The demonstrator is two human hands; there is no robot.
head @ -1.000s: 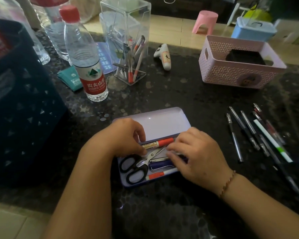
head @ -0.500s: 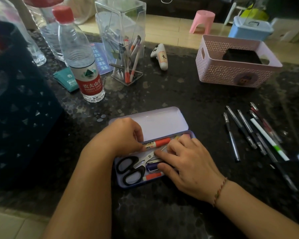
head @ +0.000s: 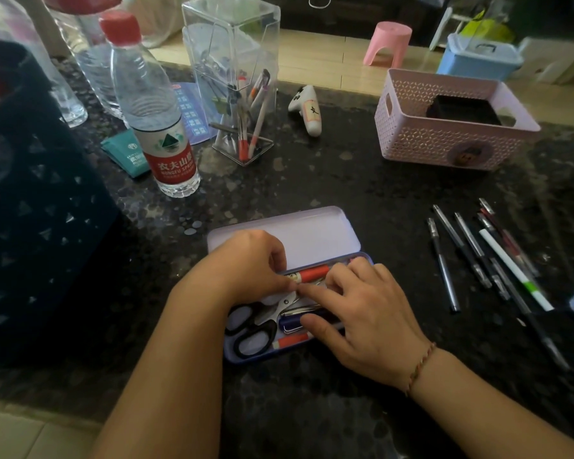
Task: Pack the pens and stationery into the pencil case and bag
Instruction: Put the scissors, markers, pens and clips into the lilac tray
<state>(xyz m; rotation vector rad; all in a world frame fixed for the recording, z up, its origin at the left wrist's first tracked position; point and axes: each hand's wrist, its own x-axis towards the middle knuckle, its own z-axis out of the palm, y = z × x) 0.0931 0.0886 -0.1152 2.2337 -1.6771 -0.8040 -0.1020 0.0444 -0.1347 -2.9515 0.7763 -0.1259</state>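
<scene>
Lying loose at the right: seven pens (head: 443, 265). Standing far left: three bottles (head: 159, 127). Sitting near: one scissors (head: 262, 321).

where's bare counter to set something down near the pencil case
Free: the dark counter between the pencil case and the pink basket, and the strip nearest the viewer. Crowded: the loose pens on the right, the water bottle and clear pen holder far left.

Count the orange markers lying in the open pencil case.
2. One orange marker lies along the far side of the pencil case; the other lies along its near side, by the scissors. The left hand and right hand may hide more.
</scene>
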